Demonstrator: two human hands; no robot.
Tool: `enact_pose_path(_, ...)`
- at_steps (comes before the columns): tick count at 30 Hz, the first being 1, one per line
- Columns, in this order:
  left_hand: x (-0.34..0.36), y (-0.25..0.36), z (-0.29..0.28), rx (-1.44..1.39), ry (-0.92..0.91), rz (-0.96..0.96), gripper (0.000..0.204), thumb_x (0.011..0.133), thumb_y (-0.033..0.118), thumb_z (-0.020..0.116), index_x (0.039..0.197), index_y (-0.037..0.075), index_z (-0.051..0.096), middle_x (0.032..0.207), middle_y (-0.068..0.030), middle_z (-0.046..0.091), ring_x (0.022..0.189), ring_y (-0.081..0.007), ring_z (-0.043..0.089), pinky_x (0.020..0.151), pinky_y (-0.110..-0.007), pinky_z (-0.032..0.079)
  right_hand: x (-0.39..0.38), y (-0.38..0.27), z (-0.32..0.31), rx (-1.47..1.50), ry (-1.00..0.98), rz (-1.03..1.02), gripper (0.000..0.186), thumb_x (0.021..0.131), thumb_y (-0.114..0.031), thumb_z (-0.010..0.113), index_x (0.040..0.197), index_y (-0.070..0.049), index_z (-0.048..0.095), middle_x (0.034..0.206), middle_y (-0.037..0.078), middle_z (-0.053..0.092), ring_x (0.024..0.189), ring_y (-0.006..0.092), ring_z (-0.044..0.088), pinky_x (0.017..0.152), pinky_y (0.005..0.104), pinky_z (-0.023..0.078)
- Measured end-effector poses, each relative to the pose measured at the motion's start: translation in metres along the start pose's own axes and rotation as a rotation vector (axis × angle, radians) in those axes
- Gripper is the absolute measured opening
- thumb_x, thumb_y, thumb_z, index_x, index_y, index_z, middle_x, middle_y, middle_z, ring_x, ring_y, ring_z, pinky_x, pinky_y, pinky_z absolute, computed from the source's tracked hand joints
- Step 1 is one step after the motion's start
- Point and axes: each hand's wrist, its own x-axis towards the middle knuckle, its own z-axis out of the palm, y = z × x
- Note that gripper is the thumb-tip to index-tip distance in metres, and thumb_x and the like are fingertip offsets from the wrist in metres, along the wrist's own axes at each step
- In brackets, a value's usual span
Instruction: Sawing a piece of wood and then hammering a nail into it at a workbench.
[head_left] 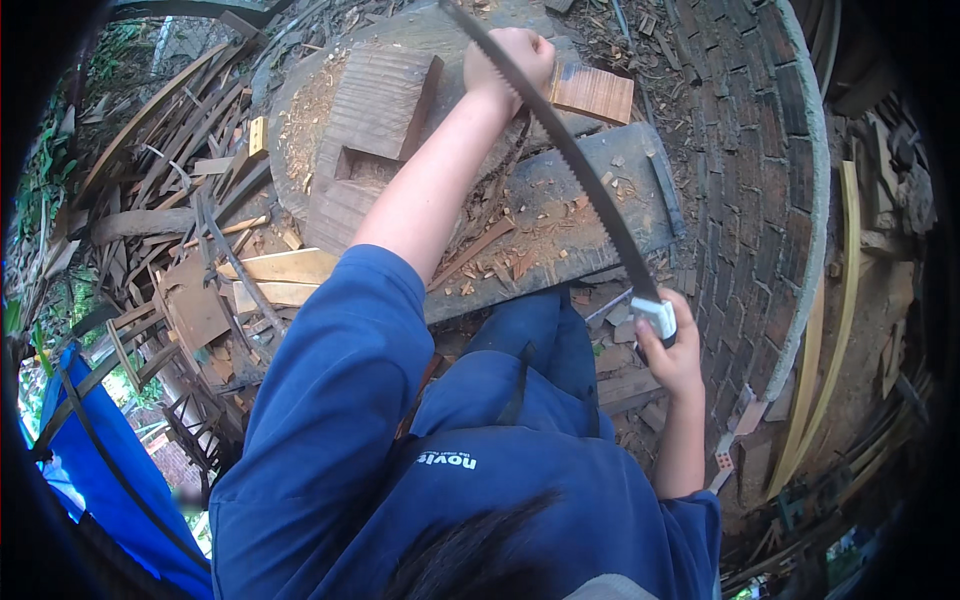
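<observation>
My right hand (672, 345) is closed round the pale, dark-edged handle of a handsaw (590, 182). Its long toothed blade slants up and to the left, crossing in front of my left hand (510, 68). That hand is curled at the near end of a short reddish-brown wooden block (592, 93) and appears to grip it; the fingertips are hidden. Left of my forearm lies a thick grey-brown timber (375, 95) with a square notch cut in it. Under these is a round, sawdust-strewn wooden work surface (300, 150).
In front of my legs lies a worn board (600, 200) scattered with wood chips. A brick wall (745, 200) curves along the right, with long wood strips (848, 270) beyond it. Scrap wood (165, 170) is heaped at the left, above a blue tarp (110, 460).
</observation>
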Motion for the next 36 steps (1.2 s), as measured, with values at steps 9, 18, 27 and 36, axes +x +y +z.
enact_pose_path(9,0.001,0.002,-0.004,0.013,-0.029,-0.01,0.035,0.086,0.034,0.051,0.076,0.01,0.074,0.072,-0.0148,0.069,0.074,-0.0354,0.068,0.073,-0.043,0.054,0.009,0.001,-0.006,-0.046,-0.065,-0.053,0.037,0.082,-0.003,0.069,0.117,-0.005,0.058,0.09,0.01,0.069,0.079,0.0163,0.066,0.072,0.0304,0.051)
enact_pose_path(18,0.003,0.005,-0.004,0.093,-0.072,-0.063,0.03,0.084,0.031,0.054,0.083,0.014,0.078,0.078,-0.0133,0.072,0.078,-0.0323,0.07,0.079,-0.042,0.055,-0.002,-0.01,-0.021,-0.045,-0.156,-0.109,0.037,0.079,0.001,0.07,0.114,-0.004,0.06,0.094,0.015,0.069,0.079,0.0219,0.069,0.072,0.031,0.052)
enact_pose_path(27,-0.001,0.007,0.004,0.054,0.106,-0.271,0.03,0.084,0.027,0.054,0.071,0.009,0.075,0.073,-0.0188,0.069,0.075,-0.037,0.069,0.077,-0.044,0.054,-0.004,-0.008,0.04,-0.011,0.153,-0.151,0.039,0.084,0.0,0.069,0.12,-0.005,0.056,0.096,0.013,0.071,0.081,0.0187,0.07,0.071,0.0302,0.053)
enact_pose_path(36,0.0,0.01,0.006,0.137,0.114,-0.35,0.031,0.084,0.029,0.053,0.079,0.009,0.077,0.076,-0.0189,0.071,0.077,-0.0365,0.07,0.078,-0.044,0.054,-0.002,-0.007,0.071,-0.059,0.239,-0.196,0.037,0.087,-0.001,0.066,0.122,-0.004,0.055,0.1,0.018,0.069,0.085,0.0289,0.071,0.075,0.0347,0.054)
